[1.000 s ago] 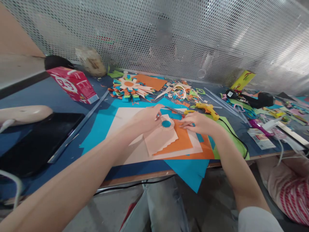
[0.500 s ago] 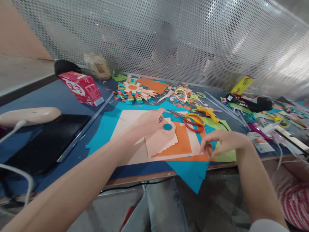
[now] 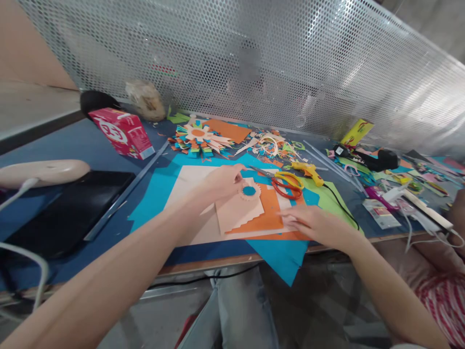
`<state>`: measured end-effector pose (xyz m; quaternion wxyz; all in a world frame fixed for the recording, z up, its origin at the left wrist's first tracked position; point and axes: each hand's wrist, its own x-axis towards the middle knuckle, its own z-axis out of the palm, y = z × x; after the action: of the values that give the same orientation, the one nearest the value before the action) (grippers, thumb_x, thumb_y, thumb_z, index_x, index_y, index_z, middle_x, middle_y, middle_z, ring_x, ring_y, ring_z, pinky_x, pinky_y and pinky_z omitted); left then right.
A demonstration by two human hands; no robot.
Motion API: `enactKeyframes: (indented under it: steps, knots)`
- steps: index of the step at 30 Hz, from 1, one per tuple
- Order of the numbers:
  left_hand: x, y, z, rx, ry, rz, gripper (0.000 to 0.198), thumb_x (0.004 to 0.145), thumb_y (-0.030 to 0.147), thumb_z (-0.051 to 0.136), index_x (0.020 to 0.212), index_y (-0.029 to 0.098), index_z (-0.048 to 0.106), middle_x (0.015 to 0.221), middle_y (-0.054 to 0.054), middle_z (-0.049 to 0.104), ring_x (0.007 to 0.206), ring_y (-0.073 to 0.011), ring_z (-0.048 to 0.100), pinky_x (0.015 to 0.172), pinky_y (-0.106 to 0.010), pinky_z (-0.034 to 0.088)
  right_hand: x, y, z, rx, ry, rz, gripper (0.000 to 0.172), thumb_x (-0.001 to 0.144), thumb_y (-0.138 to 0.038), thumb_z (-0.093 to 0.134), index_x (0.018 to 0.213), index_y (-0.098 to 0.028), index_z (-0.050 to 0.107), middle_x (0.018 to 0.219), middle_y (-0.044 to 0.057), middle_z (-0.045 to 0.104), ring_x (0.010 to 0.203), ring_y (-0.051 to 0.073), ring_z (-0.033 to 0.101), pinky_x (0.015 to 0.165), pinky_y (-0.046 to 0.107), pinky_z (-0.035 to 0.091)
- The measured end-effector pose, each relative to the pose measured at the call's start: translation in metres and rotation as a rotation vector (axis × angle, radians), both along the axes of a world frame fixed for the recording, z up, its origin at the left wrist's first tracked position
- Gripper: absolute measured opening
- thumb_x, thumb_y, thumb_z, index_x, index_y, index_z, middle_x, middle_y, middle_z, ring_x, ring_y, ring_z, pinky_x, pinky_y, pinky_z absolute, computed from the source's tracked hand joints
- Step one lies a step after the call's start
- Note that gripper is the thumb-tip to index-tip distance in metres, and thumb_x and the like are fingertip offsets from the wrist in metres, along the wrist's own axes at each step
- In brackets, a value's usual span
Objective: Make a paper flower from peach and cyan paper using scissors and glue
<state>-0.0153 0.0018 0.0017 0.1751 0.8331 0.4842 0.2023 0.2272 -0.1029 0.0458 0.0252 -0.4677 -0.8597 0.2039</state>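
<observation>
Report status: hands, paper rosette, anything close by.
Left hand pinching paper rosette. Right hand flat on orange sheet, holding nothing. Scissors just behind.

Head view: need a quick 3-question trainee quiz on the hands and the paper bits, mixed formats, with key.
1. True or false: the right hand holds the scissors.
2. What does the left hand touch? A) the glue gun B) the small round paper piece with a blue centre C) the red carton
3. Fill in: the scissors lie on the table between the round paper piece and the ____.

Key
1. False: the right hand lies flat and open on the orange and peach sheets; the scissors lie apart from it.
2. B: its fingertips are at the piece's edge.
3. glue gun
</observation>
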Motion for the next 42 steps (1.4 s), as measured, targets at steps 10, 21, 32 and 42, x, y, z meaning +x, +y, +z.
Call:
enactKeyframes:
  steps: [10,21,32,42]
  knots:
    - [-0.004,0.015,-0.010,-0.033,-0.001,0.000,0.035,0.074,0.029,0.048,0.106,0.018,0.054,0.091,-0.005,0.067,0.077,-0.0189,0.062,0.065,-0.027,0.045,-0.005,0.007,-0.003,0.154,-0.100,0.177,0.025,0.087,-0.028,0.042,0.090,-0.022,0.066,0.081,0.003,0.069,0.074,0.016,0.060,0.069,0.029,0.042]
    - [-0.004,0.010,-0.007,-0.139,-0.140,-0.029,0.034,0.071,0.026,0.053,0.104,0.017,0.053,0.088,-0.004,0.067,0.083,-0.0165,0.062,0.073,-0.027,0.047,-0.015,0.018,-0.009,0.229,-0.088,0.199,0.028,0.084,-0.025,0.044,0.107,-0.018,0.060,0.102,0.009,0.065,0.097,0.021,0.056,0.085,0.035,0.041]
    - [-0.002,0.009,-0.006,-0.160,-0.119,-0.023,0.038,0.071,0.026,0.054,0.108,0.017,0.051,0.086,-0.004,0.066,0.081,-0.0172,0.061,0.071,-0.027,0.046,-0.017,0.014,-0.015,0.286,-0.012,0.165,0.023,0.086,-0.028,0.042,0.092,-0.020,0.063,0.090,0.006,0.067,0.088,0.018,0.059,0.078,0.032,0.042]
    - [0.000,0.012,-0.009,-0.185,-0.080,-0.051,0.040,0.071,0.024,0.052,0.110,0.016,0.050,0.092,-0.004,0.067,0.084,-0.0176,0.062,0.071,-0.026,0.047,-0.049,0.078,-0.024,0.127,-0.007,-0.085,0.022,0.079,-0.020,0.052,0.101,-0.016,0.053,0.077,0.004,0.063,0.074,0.015,0.058,0.062,0.024,0.039]
